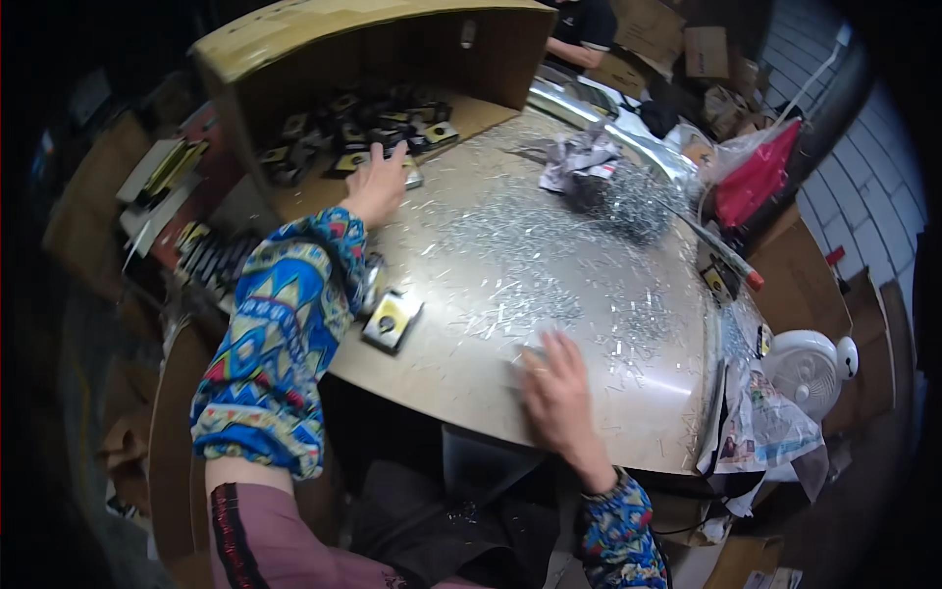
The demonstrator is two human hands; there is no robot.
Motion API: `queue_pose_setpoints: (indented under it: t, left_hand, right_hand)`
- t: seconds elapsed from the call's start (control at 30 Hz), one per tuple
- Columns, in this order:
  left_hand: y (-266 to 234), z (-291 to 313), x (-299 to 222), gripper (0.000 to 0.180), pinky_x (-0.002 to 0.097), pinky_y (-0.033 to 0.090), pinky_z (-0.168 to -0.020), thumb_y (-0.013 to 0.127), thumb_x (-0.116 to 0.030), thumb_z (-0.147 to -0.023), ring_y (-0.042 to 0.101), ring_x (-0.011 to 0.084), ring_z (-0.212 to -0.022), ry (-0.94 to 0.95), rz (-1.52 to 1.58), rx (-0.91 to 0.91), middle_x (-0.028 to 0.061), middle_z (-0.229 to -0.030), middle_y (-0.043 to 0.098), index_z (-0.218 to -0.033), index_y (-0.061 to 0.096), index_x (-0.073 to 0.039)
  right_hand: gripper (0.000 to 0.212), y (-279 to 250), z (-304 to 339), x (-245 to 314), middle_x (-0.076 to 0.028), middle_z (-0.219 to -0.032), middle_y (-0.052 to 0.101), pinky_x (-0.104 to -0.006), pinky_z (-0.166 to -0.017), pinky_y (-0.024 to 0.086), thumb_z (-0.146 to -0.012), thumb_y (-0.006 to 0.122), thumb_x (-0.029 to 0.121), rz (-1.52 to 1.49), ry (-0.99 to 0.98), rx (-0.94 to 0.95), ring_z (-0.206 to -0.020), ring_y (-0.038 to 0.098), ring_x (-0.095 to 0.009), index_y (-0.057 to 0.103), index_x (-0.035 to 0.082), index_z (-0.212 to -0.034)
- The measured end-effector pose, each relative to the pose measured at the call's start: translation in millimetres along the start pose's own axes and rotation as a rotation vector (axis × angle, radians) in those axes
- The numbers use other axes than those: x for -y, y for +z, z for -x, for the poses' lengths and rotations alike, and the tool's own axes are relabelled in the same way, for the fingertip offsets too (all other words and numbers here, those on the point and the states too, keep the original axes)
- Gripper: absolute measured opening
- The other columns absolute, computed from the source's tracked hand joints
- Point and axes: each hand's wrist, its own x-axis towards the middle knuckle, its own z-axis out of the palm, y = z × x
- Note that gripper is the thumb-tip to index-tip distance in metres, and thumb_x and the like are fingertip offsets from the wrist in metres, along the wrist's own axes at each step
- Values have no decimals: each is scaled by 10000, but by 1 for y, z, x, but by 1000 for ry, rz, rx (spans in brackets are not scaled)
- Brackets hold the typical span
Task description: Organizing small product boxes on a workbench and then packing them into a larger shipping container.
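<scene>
Head view: black-and-yellow packs [396, 117] lie heaped in an open-sided carton [373, 27]; left hand [378, 187] at the front ones, grip cannot be told. Right hand [556, 393], blurred, fingers spread, appears unloaded over the bench [643, 437]. Single pack [392, 322] sits near the bench's near edge. Risk, judged: loose silvery slivers [530, 236] could prick bare fingers sweeping through, or cling to packs.
</scene>
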Motion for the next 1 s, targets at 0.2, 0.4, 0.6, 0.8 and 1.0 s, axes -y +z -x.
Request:
queue_pose_setpoints:
  t: [0.2, 0.4, 0.6, 0.8, 1.0]
  left_hand:
    - [53, -66, -25, 501, 576, 449, -999, 583, -387, -933, 557, 505, -1172, -132, -267, 347, 206, -1467, 317, -1381, 493, -181]
    - [25, -68, -4, 604, 568, 451, -999, 507, -131, -904, 522, 602, -1132, -95, 26, 189, 368, -1431, 308, -1461, 273, -141]
    - [-50, 13, -56, 868, 345, 531, -690, 540, -63, -864, 613, 226, -810, -258, 773, 374, 237, -1138, 584, -1581, 57, -139]
    - [-87, 170, -62, 303, 368, 625, -696, 593, -159, -930, 705, 300, -874, -406, 1713, 616, 220, -1033, 660, -1129, 528, 60]
    - [-37, 319, -42, 300, 275, 569, -825, 564, -115, -996, 681, 138, -954, -622, 1750, 405, 73, -1111, 681, -1270, 561, 9]
  right_hand:
    - [405, 50, -55, -25, -145, -1416, 511, -640, -1082, 320, -916, 659, 307, 242, -155, 129, -1356, 390, -442, 603, 137, -1280]
    - [439, 8, -20, -32, -157, -1412, 513, -629, -1076, 328, -952, 624, 308, 185, -58, 232, -1334, 432, -417, 571, 81, -1323]
    - [438, -11, 12, -42, -207, -1400, 521, -506, -1089, 409, -941, 648, 186, -57, 99, 76, -1280, 522, -379, 548, 75, -1353]
    - [365, -10, 27, -39, -202, -1347, 575, -410, -1089, 426, -954, 638, 193, -265, 126, 105, -1283, 528, -370, 596, 45, -1285]
    - [378, 6, 18, -27, -198, -1349, 577, -426, -1110, 400, -967, 619, 213, -157, 26, 100, -1309, 509, -362, 586, 40, -1302]
